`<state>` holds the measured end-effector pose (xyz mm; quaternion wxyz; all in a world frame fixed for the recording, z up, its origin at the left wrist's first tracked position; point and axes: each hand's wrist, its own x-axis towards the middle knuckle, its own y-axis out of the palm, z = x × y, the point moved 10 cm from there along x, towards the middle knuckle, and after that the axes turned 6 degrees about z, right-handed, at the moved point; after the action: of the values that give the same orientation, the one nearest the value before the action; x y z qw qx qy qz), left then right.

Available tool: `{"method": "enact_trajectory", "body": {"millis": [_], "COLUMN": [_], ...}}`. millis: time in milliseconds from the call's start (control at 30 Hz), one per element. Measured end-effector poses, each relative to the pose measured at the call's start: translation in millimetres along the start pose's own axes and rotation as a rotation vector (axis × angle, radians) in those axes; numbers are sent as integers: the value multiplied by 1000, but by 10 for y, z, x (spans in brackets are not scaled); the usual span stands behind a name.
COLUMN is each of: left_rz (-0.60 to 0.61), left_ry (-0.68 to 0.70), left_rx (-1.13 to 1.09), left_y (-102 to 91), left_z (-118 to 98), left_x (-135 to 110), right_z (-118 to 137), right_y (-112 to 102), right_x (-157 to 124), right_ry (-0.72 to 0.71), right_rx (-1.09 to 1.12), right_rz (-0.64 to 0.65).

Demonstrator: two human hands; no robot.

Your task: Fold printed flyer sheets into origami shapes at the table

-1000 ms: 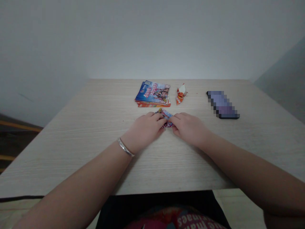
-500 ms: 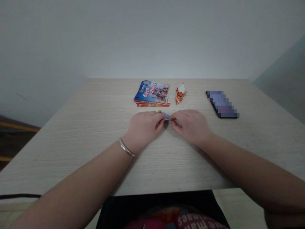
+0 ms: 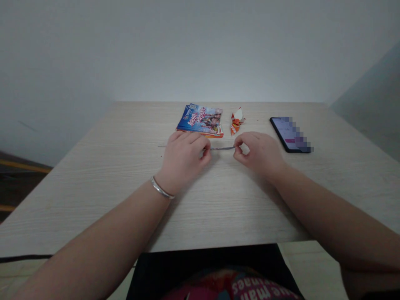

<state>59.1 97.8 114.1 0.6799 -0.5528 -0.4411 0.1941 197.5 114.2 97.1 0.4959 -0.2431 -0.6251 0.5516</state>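
Both my hands are raised a little over the wooden table and pinch one folded sheet of paper. It shows edge-on as a thin grey line stretched between them. My left hand, with a silver bracelet on the wrist, grips its left part with curled fingers. My right hand pinches its right end between thumb and forefinger. Just beyond the hands lies a stack of colourful printed sheets, blue on top.
A small folded orange-and-white paper figure stands to the right of the stack. A dark phone lies face up further right. The table's near edge runs just above my lap.
The folded paper, pressed on the table under both hands before, is now lifted and held edge-on. My hands have moved apart and slightly away from me.
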Motion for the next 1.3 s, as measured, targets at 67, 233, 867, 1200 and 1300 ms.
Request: {"method": "enact_trajectory", "body": {"millis": [67, 233, 867, 1200, 1300], "left_rz": [0, -21, 19, 98, 111], "left_ry": [-8, -24, 74, 21, -22], "left_rx": [6, -2, -117, -94, -59], "left_y": [-5, 6, 78, 136, 158], "left_z": [14, 17, -40, 134, 225], "left_x": [1, 4, -1, 11, -1], "right_z": [-82, -95, 334, 124, 30], "right_y": [-33, -166, -218, -249, -233], "right_x": [-4, -57, -130, -140, -137], "right_ry": [9, -13, -335, -293, -271], "right_rx": [-10, 90, 119, 113, 113], "right_rz": [-19, -164, -188, -236, -239]}}
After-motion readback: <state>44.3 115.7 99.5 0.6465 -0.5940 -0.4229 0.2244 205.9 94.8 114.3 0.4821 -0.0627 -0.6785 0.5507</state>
